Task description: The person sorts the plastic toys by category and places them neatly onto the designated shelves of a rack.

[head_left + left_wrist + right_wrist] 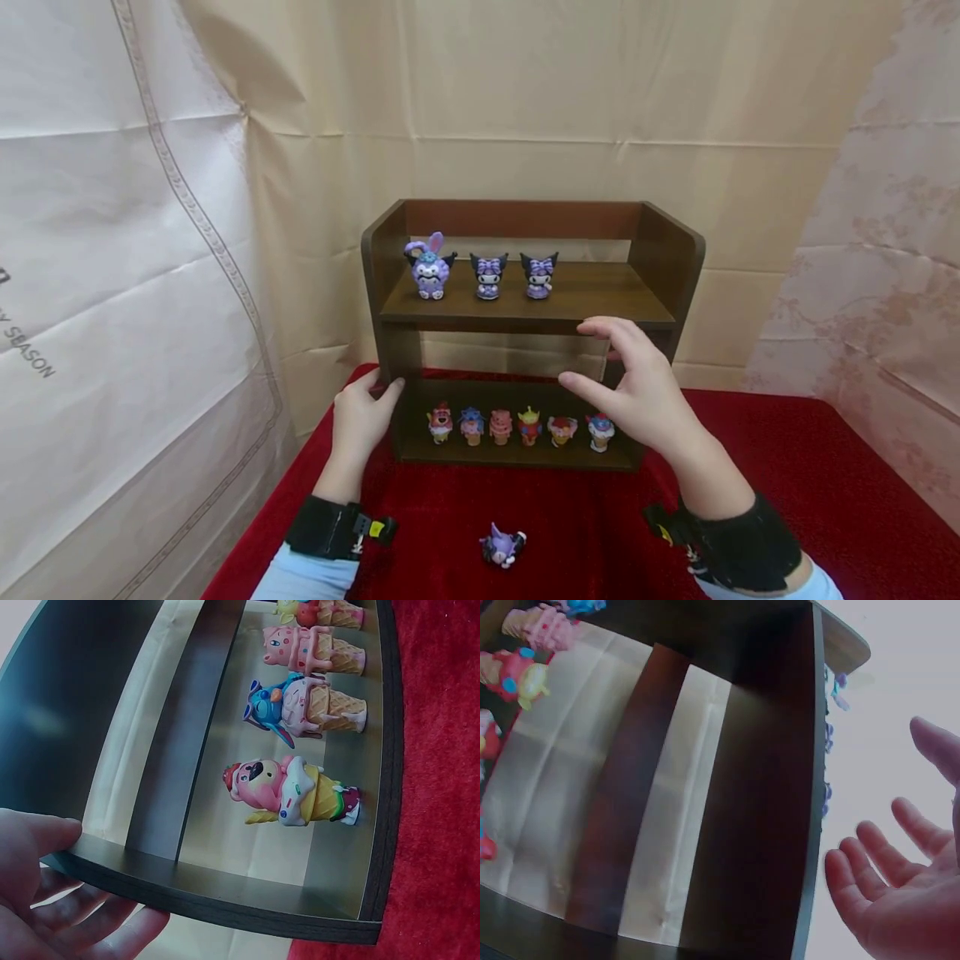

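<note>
A dark brown two-tier wooden shelf (525,317) stands on the red cloth. My left hand (365,417) holds the edge of its left side panel, thumb inside and fingers around the outside, as the left wrist view shows (82,900). Before the shelf's right half, my right hand (637,387) hovers with fingers spread and holds nothing. On the upper board stand a purple rabbit-eared figurine (431,271) and two black-eared purple figurines, one in the middle (488,277) and one to its right (539,276). Another purple figurine (502,546) lies on the cloth in front.
Along the lower board stand several ice-cream-cone figurines, from a pink bear (440,423) at left to a blue-and-white one (600,432) at right. Red cloth (787,483) covers the table. A beige curtain (525,100) hangs behind; pale sheets (150,250) hang at the sides.
</note>
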`<state>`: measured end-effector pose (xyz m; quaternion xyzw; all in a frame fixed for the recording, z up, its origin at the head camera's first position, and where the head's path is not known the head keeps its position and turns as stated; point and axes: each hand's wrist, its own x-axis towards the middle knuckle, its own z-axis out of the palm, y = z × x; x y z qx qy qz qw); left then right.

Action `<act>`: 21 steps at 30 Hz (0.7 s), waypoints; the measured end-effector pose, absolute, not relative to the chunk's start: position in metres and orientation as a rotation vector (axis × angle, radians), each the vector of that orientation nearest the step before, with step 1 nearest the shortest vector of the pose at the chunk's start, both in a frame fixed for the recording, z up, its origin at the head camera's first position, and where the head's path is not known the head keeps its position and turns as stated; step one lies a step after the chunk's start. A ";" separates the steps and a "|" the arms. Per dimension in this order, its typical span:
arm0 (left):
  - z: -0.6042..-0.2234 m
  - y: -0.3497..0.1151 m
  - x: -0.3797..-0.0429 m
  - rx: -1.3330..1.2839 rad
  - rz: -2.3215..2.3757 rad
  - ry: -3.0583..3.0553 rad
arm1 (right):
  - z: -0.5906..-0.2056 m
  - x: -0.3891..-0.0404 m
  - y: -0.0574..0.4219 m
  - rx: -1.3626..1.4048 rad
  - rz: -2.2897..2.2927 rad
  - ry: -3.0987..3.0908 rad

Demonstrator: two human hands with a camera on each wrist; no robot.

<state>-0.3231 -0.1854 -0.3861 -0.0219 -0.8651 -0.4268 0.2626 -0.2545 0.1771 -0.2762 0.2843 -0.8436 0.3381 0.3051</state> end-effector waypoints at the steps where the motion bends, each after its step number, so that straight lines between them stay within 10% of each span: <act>1: -0.386 -0.185 -0.323 -0.059 -1.152 -2.340 | -0.281 -0.252 0.177 0.760 0.879 -2.257; 21: -0.387 -0.185 -0.324 -0.057 -1.128 -2.330 | -0.347 -0.226 0.152 0.804 0.961 -2.517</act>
